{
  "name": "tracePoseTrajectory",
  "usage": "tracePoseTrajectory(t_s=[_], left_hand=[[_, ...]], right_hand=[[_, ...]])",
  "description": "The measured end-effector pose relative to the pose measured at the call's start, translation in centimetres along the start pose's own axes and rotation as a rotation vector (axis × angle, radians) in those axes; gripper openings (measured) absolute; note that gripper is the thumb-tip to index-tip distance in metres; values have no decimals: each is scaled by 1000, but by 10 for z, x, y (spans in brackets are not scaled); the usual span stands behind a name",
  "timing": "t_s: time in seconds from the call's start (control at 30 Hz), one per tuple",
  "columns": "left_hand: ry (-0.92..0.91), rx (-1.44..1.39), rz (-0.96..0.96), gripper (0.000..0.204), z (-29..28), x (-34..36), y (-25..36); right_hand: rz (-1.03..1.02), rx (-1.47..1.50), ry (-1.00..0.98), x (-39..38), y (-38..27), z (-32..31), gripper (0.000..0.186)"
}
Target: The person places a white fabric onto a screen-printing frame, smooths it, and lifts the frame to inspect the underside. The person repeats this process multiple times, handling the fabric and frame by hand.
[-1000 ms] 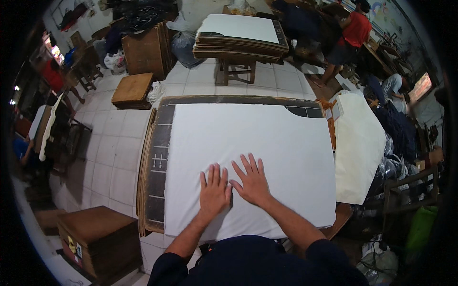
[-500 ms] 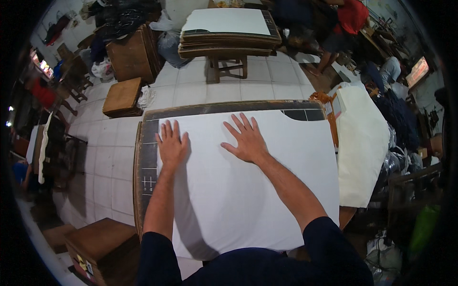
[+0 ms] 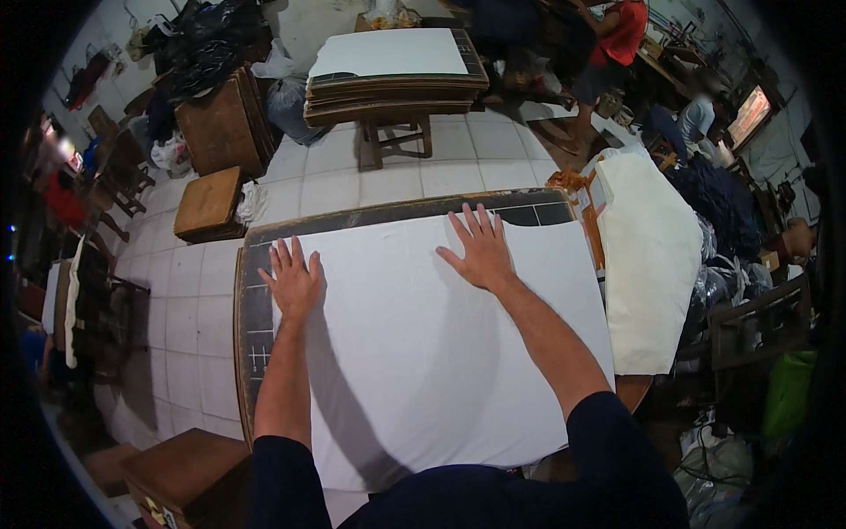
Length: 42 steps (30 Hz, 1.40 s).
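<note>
A white cloth [image 3: 397,353] lies spread over a dark board [image 3: 256,309] with white line markings along its left side and far right corner. Flat on the cloth's far left edge rests my left hand [image 3: 296,284], fingers stretched and spread. My right hand [image 3: 483,251] also lies flat, near the cloth's far edge right of the middle, its fingers fanned out. Neither hand grips anything. The cloth's near edge hangs toward my body, with faint creases in the surface.
Beyond stands a stack of boards [image 3: 397,97] on a wooden stool [image 3: 397,137]. Cream fabric [image 3: 650,264] hangs at the right, by plastic bags and a green bag [image 3: 787,394]. Boards are piled at near left [image 3: 185,476]. A person in red [image 3: 621,35] stands at far right.
My right hand has slid right and slightly toward the cloth's far edge. My left hand has shifted a little left, onto the cloth's edge. The view has turned slightly.
</note>
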<state>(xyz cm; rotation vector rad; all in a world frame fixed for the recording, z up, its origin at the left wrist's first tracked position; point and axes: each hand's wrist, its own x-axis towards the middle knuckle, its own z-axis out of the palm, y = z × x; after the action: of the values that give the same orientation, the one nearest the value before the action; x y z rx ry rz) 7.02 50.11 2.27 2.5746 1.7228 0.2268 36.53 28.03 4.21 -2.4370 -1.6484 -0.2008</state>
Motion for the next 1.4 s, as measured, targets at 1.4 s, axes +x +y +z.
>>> tracePoseTrajectory(t_s=[1.4], left_hand=[[-50, -212, 639, 66, -42, -336, 38]], right_hand=[[194, 117, 24, -374, -69, -67, 71]])
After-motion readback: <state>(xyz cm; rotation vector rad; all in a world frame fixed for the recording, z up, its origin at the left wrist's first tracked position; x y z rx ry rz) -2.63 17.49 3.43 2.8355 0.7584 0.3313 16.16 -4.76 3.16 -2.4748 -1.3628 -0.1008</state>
